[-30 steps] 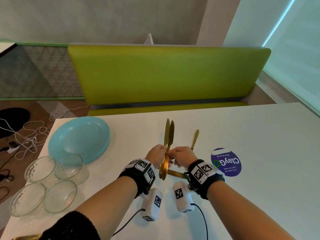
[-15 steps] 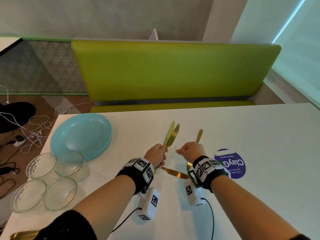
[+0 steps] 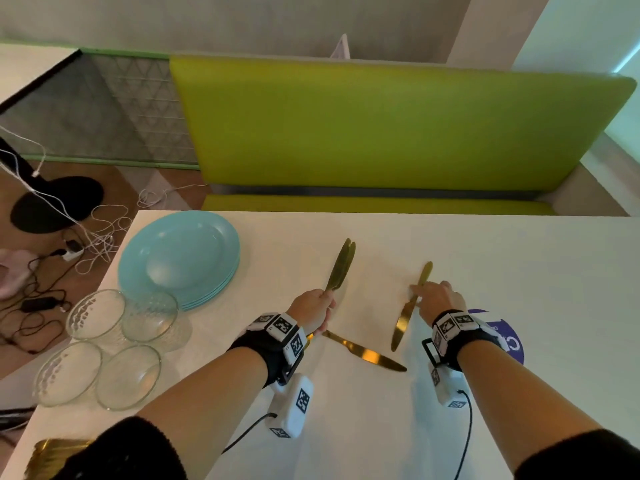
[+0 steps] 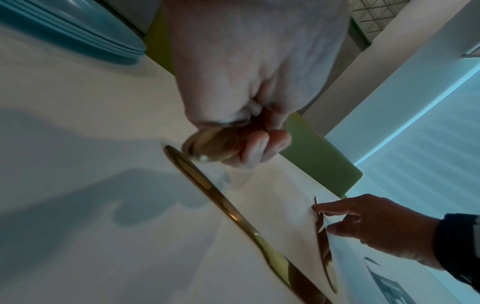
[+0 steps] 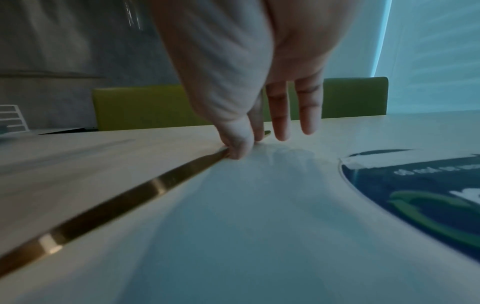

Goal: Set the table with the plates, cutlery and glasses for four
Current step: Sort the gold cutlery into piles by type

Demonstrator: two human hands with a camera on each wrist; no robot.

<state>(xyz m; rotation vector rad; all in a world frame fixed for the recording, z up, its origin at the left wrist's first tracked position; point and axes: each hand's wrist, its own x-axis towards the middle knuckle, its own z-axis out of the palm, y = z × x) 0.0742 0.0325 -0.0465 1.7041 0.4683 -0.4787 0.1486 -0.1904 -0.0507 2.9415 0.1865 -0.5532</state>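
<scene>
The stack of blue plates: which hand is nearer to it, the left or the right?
Left. The left hand, gripping gold knives, is just right of the stack of blue plates. The right hand is farther right, touching a knife lying on the table.

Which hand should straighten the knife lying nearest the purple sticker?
Right. The right hand already touches that knife on the table, thumb and fingertips on its handle. The left hand is busy gripping two knives.
</scene>
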